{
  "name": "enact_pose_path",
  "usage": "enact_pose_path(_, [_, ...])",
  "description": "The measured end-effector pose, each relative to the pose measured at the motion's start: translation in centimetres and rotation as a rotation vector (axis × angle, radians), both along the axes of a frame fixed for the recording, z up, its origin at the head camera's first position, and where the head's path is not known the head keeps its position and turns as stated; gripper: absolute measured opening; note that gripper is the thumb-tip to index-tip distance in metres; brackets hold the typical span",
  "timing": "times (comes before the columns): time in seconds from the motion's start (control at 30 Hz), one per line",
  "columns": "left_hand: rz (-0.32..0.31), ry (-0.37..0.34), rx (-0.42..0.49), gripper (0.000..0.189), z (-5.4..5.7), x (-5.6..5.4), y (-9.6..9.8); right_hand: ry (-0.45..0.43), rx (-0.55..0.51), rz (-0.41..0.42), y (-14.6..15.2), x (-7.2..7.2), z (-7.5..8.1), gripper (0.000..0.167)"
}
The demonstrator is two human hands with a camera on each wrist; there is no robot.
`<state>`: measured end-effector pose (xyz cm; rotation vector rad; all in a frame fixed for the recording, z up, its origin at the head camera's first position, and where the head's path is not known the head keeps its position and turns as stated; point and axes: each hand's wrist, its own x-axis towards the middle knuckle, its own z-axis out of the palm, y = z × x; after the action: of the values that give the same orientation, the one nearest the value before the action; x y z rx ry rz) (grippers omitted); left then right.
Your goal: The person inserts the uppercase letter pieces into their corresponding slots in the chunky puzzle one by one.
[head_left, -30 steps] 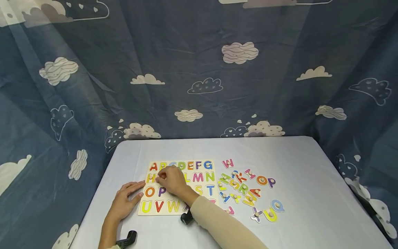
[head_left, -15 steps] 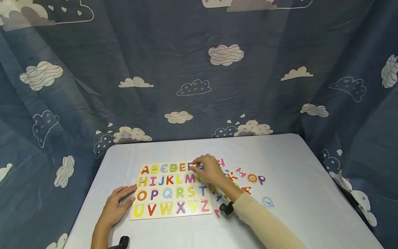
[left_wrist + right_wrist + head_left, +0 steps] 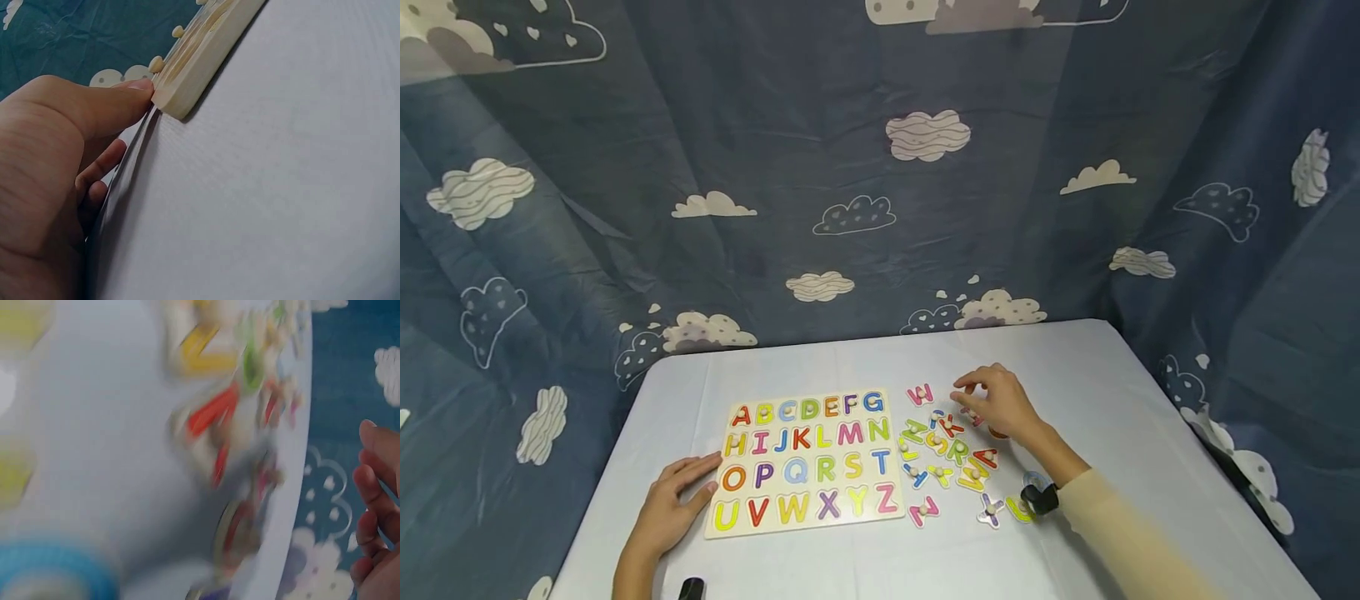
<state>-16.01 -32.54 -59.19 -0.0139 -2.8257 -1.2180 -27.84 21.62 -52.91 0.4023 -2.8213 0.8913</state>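
A wooden alphabet puzzle board (image 3: pixel 808 467) with colored letters in rows lies at the left of the white table. My left hand (image 3: pixel 666 504) rests on the table with its fingers along the board's left edge; in the left wrist view the thumb of my left hand (image 3: pixel 75 125) touches the board's corner (image 3: pixel 181 103). My right hand (image 3: pixel 1003 404) hovers over the loose letters, fingers loosely bent and nothing between them. Below its fingertips is a pink letter piece (image 3: pixel 974 419). An orange O piece (image 3: pixel 998 433) is mostly hidden under that hand.
Several loose knobbed letters lie right of the board, among them a pink W (image 3: pixel 920 395), a red A (image 3: pixel 986 458), a pink Z-shaped piece (image 3: pixel 923 512) and a yellow U (image 3: pixel 1019 509). A blue Q (image 3: pixel 1036 479) sits partly behind the right wrist's black camera (image 3: pixel 1040 498). A cloud-patterned curtain (image 3: pixel 850 167) hangs behind.
My right hand moves from the board's H–I area to its top right corner with a blue piece, then away right over the loose letters, now holding nothing. My left hand stays at the board.
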Motion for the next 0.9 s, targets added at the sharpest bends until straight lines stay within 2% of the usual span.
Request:
enact_pose_path(0.13, [-0.006,0.002,0.007,0.046,-0.1,-0.1,0.1,-0.028,0.038,-0.021,2.3,0.3,-0.5,0.023])
enact_pose_path(0.3, [-0.001,-0.012,-0.001,0.047,0.0,0.0,0.1,-0.082,0.065,0.010,3.7,0.6,-1.4,0.023])
enact_pose_path(0.43, [0.002,-0.026,-0.011,0.047,0.1,0.1,0.0,-0.114,0.063,0.030,3.9,0.9,-2.2,0.025])
enact_pose_path(0.67, [-0.004,-0.027,0.024,0.047,0.2,-0.1,0.2,-0.151,0.086,0.011,3.7,1.1,-2.7,0.024])
enact_pose_path(0.9, [0.001,-0.024,0.015,0.047,0.3,0.1,0.1,-0.174,0.058,0.014,3.8,1.0,-3.2,0.020])
